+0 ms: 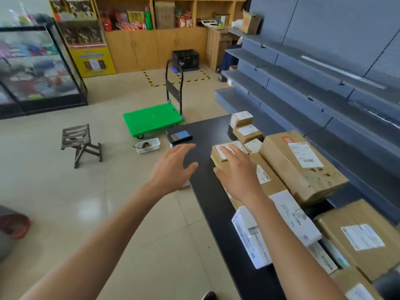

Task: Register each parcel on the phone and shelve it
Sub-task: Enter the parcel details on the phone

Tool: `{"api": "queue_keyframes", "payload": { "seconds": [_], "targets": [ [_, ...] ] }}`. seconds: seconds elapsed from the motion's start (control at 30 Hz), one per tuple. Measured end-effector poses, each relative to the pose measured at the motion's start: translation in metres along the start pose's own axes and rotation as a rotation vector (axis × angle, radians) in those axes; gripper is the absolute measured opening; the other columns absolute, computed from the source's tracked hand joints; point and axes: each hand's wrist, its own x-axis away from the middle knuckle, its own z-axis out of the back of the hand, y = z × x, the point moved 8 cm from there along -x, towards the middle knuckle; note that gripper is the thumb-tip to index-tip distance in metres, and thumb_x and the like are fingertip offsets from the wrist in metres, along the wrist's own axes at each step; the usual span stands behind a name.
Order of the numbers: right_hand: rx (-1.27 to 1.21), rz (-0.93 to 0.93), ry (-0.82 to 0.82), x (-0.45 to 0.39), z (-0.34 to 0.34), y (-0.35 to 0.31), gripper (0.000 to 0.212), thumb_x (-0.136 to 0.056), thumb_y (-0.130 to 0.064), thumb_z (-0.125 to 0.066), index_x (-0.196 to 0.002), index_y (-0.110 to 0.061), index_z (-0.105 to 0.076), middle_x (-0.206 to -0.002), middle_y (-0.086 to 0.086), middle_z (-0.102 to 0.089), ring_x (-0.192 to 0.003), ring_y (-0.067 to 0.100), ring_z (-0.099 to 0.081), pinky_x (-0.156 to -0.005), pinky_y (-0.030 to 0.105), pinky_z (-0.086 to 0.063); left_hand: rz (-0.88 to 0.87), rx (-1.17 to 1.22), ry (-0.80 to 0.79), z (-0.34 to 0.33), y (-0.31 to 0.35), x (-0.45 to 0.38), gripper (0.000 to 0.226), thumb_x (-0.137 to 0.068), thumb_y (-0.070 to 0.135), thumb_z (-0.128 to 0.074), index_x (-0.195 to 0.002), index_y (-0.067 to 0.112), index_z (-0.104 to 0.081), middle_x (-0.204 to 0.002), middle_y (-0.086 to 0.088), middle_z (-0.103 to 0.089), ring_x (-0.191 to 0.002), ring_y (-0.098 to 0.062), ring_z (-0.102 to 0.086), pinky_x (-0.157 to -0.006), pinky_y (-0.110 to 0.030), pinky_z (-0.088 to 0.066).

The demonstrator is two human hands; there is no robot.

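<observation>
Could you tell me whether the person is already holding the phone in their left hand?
No, the left hand hovers open with spread fingers above the black table, while the phone lies untouched on the table's far end.

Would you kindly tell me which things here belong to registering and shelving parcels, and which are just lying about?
Belonging to the job:
- brown cardboard parcels with white labels
- dark phone with lit screen
- grey metal shelving
- black table
- left hand and right hand, both open

Lying about:
- green flat trolley
- small folding stool
- white plastic basket
</observation>
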Motion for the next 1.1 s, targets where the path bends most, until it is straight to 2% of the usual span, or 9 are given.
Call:
{"api": "queue_keyframes", "payload": {
  "seconds": [0.33,0.53,0.67,0.83,1.1],
  "targets": [
    [-0.022,0.089,-0.098,-0.1,-0.059,-0.023,0.064,-0.099,-0.045,-0.06,-0.155,-0.031,-0.034,-0.165,0.0,-0.027,-0.151,0.025,-0.026,-0.115,0.055,-0.032,0.131,-0.02,0.045,0.011,-0.078,-0.057,0.057,-0.097,0.044,-0.06,-0.15,0.033,-0.041,-0.151,0.006,-0.048,-0.138,-0.02,-0.043,-0.109,-0.042,-0.038],
    [0.015,0.081,-0.132,-0.162,-0.096,-0.043,0.063,-0.099,-0.044,-0.059,-0.156,-0.03,-0.034,-0.165,0.001,-0.026,-0.153,0.024,-0.018,-0.116,0.051,-0.03,0.132,-0.002,0.042,0.022,-0.137,-0.111,0.055,-0.096,0.042,-0.06,-0.148,0.032,-0.043,-0.149,0.004,-0.05,-0.135,-0.022,-0.045,-0.105,-0.04,-0.041],
    [0.041,0.04,-0.135,-0.207,-0.116,-0.065,0.063,-0.1,-0.044,-0.058,-0.156,-0.028,-0.035,-0.165,0.002,-0.026,-0.153,0.024,-0.017,-0.114,0.052,-0.031,0.071,-0.032,-0.02,0.03,-0.175,-0.151,0.056,-0.097,0.043,-0.059,-0.148,0.032,-0.041,-0.149,0.003,-0.05,-0.135,-0.023,-0.046,-0.104,-0.042,-0.043],
    [0.02,-0.027,-0.137,-0.249,-0.143,-0.087,0.062,-0.1,-0.042,-0.058,-0.155,-0.027,-0.035,-0.165,0.001,-0.027,-0.152,0.022,-0.017,-0.114,0.052,-0.031,0.013,-0.048,-0.097,0.037,-0.219,-0.196,0.056,-0.097,0.04,-0.058,-0.149,0.029,-0.042,-0.151,0.004,-0.048,-0.139,-0.022,-0.042,-0.109,-0.042,-0.04],
    [0.004,-0.174,-0.151,-0.292,-0.173,-0.066,0.063,-0.1,-0.042,-0.058,-0.156,-0.027,-0.034,-0.165,0.001,-0.026,-0.153,0.021,-0.016,-0.114,0.052,-0.03,-0.067,-0.012,-0.198,0.02,-0.239,-0.259,0.054,-0.098,0.037,-0.059,-0.149,0.028,-0.045,-0.148,0.005,-0.051,-0.135,-0.022,-0.047,-0.107,-0.041,-0.042]
  ]
}}
